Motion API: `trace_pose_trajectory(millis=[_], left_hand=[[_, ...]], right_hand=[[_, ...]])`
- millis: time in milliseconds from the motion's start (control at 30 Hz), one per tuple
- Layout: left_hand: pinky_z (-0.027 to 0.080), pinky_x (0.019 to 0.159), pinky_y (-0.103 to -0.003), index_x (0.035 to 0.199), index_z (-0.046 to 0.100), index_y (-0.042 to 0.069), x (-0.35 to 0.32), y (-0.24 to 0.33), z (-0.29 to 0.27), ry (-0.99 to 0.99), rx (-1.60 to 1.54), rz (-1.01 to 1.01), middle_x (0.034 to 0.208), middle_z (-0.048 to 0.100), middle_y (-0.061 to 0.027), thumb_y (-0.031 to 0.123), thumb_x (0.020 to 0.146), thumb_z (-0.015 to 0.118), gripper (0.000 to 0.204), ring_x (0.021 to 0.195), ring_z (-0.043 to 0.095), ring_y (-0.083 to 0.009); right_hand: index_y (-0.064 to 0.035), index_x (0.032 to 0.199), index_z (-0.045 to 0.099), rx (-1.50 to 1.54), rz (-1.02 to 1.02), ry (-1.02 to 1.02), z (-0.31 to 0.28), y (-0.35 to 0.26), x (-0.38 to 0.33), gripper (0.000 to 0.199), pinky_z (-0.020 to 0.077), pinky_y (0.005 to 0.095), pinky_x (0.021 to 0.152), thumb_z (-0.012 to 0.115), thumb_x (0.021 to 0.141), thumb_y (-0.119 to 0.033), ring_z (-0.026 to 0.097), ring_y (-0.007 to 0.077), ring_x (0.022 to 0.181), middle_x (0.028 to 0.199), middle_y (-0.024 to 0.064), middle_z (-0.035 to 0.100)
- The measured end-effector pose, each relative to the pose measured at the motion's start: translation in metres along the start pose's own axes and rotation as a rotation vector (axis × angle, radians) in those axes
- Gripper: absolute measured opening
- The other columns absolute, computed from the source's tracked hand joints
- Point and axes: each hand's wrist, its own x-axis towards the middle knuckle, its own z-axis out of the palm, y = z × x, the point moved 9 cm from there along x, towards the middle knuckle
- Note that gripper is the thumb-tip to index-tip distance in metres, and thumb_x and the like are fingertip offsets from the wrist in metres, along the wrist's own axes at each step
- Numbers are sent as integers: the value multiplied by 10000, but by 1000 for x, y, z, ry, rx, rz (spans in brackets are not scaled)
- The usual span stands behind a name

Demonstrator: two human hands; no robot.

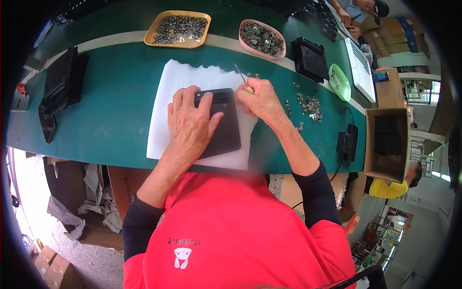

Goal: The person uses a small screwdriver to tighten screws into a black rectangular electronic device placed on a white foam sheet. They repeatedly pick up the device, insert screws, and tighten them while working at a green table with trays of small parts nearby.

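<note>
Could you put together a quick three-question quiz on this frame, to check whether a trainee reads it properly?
1. Fill in the blank: the left hand lies on a dark flat case, and under that case is a white ____.
2. True or false: the right hand is holding nothing.
3. Multiple choice: what colour is the tray that stands between the yellow tray and the green tray?
A) Pink
B) Blue
C) Black

Key:
1. Sheet.
2. False: it grips a thin pointed tool.
3. A: the pink tray.
</note>
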Motion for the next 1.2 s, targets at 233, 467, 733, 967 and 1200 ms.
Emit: trace_pose_trajectory(millis=[233, 467, 733, 967, 1200], left_hand=[[427, 888, -431, 1121, 630, 55, 2, 0, 0, -13, -23, -29, 1178, 512, -114, 210, 737, 790, 443, 1111, 476, -325], [427, 861, -433, 1121, 625, 55, 3, -3, 0, -19, -41, -34, 1175, 513, -120, 199, 730, 792, 448, 1112, 477, -328], [408, 792, -421, 1058, 612, 54, 2, -3, 0, 20, -67, -4, 1146, 492, -128, 186, 706, 803, 422, 1102, 471, -308], [412, 823, -424, 1098, 616, 66, 1, -7, 2, 13, -72, -26, 1170, 499, -117, 195, 714, 800, 445, 1114, 471, -320], [416, 831, -427, 1119, 616, 76, 1, -6, 2, 13, -83, -28, 1179, 500, -107, 199, 715, 800, 461, 1116, 470, -326]], right_hand=[[42, 750, 631, -118, -97, 100, 0, 1, 2, 191, 508, 334, 575, 616, 748, -148, 628, 236, 512, 621, 159, 632], [45, 776, 591, -121, 17, 176, 6, -8, -13, 198, 514, 374, 595, 616, 811, -148, 651, 276, 546, 639, 177, 635], [29, 795, 569, -306, -165, 353, 12, -21, -22, 199, 493, 462, 654, 632, 846, -153, 640, 411, 705, 718, 236, 637], [19, 807, 548, 52, 222, 180, 14, -3, -22, 170, 489, 467, 628, 620, 864, -124, 631, 423, 691, 706, 224, 632], [47, 846, 559, -274, -156, 321, 14, -7, -18, 216, 484, 327, 432, 665, 849, -141, 629, 222, 478, 630, 121, 615]])
